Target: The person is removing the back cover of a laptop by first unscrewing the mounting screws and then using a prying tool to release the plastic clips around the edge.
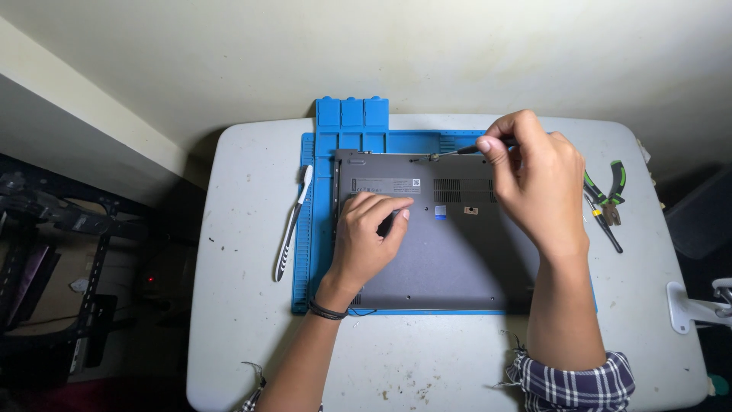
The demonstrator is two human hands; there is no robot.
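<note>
A grey laptop [442, 259] lies upside down on a blue work mat [309, 229] on a small white table [252, 328]. My right hand [534, 183] grips a thin screwdriver [451, 152], whose tip rests at a screw near the laptop's far edge. My left hand [367, 236] rests on the laptop's bottom cover with fingers curled, pinching a small dark object that I cannot identify.
A white and black toothbrush [292, 225] lies on the table left of the mat. Green-handled pliers [608, 200] lie at the table's right side. A white clamp [690, 309] sits at the right edge. A dark metal rack [69, 259] stands to the left.
</note>
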